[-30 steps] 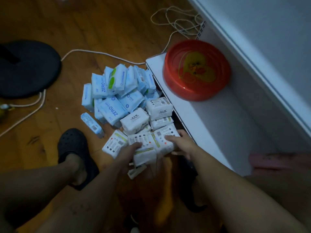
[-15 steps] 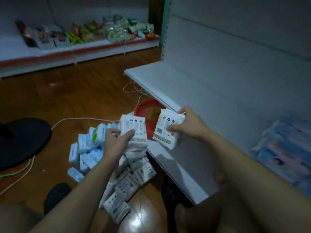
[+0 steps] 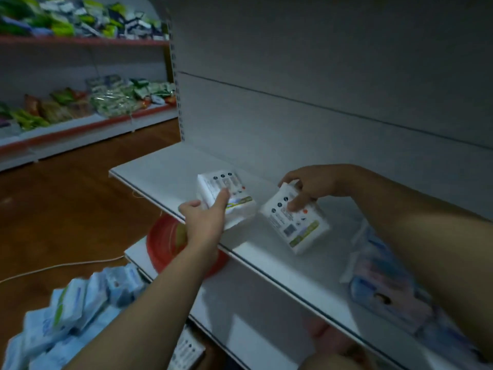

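- At the centre of the frame, over the white metal shelf board (image 3: 160,169), are two packs: the left pack (image 3: 234,209), a white film-wrapped rectangular bundle with black icons and a green stripe, and the right pack (image 3: 296,225), its twin, tilted and just beside it without touching
- Whether either pack already rests on the board I cannot tell
- Both packs look light and soft, likely to dent under a squeeze, with slick film that could slide through a loose grip; the short ends or the long edges seem the safest places to hold
- Left hand (image 3: 205,217) reaches in from the lower left, forearm straight, index finger laid along the printed top of the left pack and thumb on its near side, holding it between them
- Right hand (image 3: 309,185) comes from the right with the wrist bent down, fingers curled over the far end of the right pack and thumb on its printed face, pinching it
- Lower down, a red round plastic basin (image 3: 162,247) sits on the bottom shelf, and a heap of pale blue wrapped packs (image 3: 74,303) fills the lower left corner
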Available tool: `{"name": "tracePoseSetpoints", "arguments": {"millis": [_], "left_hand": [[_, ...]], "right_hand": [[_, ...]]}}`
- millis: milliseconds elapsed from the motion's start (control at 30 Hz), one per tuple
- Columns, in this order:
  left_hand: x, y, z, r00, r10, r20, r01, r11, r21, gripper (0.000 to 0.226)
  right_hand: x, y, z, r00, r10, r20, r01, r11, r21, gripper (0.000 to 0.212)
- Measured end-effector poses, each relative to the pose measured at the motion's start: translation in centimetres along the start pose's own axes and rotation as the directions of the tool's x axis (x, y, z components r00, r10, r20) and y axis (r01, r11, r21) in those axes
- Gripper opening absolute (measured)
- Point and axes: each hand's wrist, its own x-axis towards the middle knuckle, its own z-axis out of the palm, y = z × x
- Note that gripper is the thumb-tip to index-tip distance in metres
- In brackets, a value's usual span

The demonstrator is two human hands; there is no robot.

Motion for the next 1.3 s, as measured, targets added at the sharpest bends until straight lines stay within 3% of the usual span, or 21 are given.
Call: {"name": "tracePoseSetpoints", "arguments": {"millis": [100, 167, 233, 267, 367, 433, 500, 567, 667, 800, 933, 1100, 1233, 1300], "left_hand": [[0.8, -1.3, 4.2, 0.978, 0.051, 0.201, -0.111, 0.946, 0.303, 0.069], [0.8, -2.1, 5.2, 0.935, 0.078, 0.347, -0.267, 0.798, 0.540, 0.066], [0.9, -1.6, 4.6, 0.891, 0.104, 0.442, -0.412, 0.594, 0.691, 0.064], [1.2, -1.1, 4.3, 0.876, 0.124, 0.466, -0.455, 0.530, 0.716, 0.063], [3.1, 0.1, 3.5, 0.839, 0.278, 0.468, -0.543, 0.492, 0.680, 0.054], [4.3, 0.8, 3.9, 0.811, 0.261, 0.523, -0.582, 0.447, 0.679, 0.077], [4.9, 1.3, 5.0, 0.784, 0.166, 0.598, -0.595, 0.475, 0.648, 0.088], [5.4, 1.1, 6.1, 0.735, 0.135, 0.664, -0.636, 0.478, 0.606, 0.078], [5.5, -0.1, 7.4, 0.735, 0.204, 0.647, -0.651, 0.482, 0.587, 0.061], [4.8, -1.2, 10.5, 0.765, 0.303, 0.569, -0.624, 0.568, 0.537, 0.061], [4.4, -1.5, 14.3, 0.750, 0.239, 0.617, -0.615, 0.596, 0.517, 0.077], [3.8, -0.8, 13.0, 0.766, 0.199, 0.611, -0.511, 0.765, 0.392, 0.098], [3.2, 0.3, 8.2, 0.763, 0.186, 0.619, -0.552, 0.686, 0.474, 0.078], [2.5, 0.9, 5.3, 0.770, 0.192, 0.608, -0.553, 0.676, 0.487, 0.066]], "right_hand": [[2.0, 2.9, -1.0, 0.989, 0.074, -0.129, -0.108, 0.951, -0.290, 0.065], [2.9, 4.1, -0.8, 0.971, 0.096, -0.220, -0.188, 0.874, -0.448, 0.060], [3.4, 4.7, -0.7, 0.968, 0.117, -0.221, -0.214, 0.847, -0.487, 0.052], [3.4, 4.9, -0.7, 0.969, 0.147, -0.199, -0.228, 0.841, -0.490, 0.056], [3.0, 5.5, -0.7, 0.964, 0.214, -0.155, -0.264, 0.814, -0.517, 0.082], [2.7, 6.0, -0.1, 0.965, 0.196, -0.174, -0.259, 0.813, -0.522, 0.087], [2.4, 6.6, 0.5, 0.965, 0.148, -0.218, -0.246, 0.804, -0.541, 0.081], [2.1, 7.3, 0.6, 0.956, 0.096, -0.277, -0.248, 0.767, -0.592, 0.073], [1.3, 8.8, 0.1, 0.942, 0.073, -0.329, -0.277, 0.723, -0.633, 0.065], [0.9, 10.0, 0.3, 0.920, 0.047, -0.388, -0.278, 0.776, -0.566, 0.059], [1.4, 10.5, 0.8, 0.887, 0.055, -0.459, -0.309, 0.808, -0.501, 0.054], [1.1, 11.1, 0.8, 0.879, 0.115, -0.463, -0.315, 0.869, -0.382, 0.048], [0.1, 9.8, 0.7, 0.880, 0.200, -0.432, -0.342, 0.897, -0.281, 0.065], [-0.4, 8.1, 1.5, 0.860, 0.165, -0.483, -0.331, 0.901, -0.282, 0.064]]}}
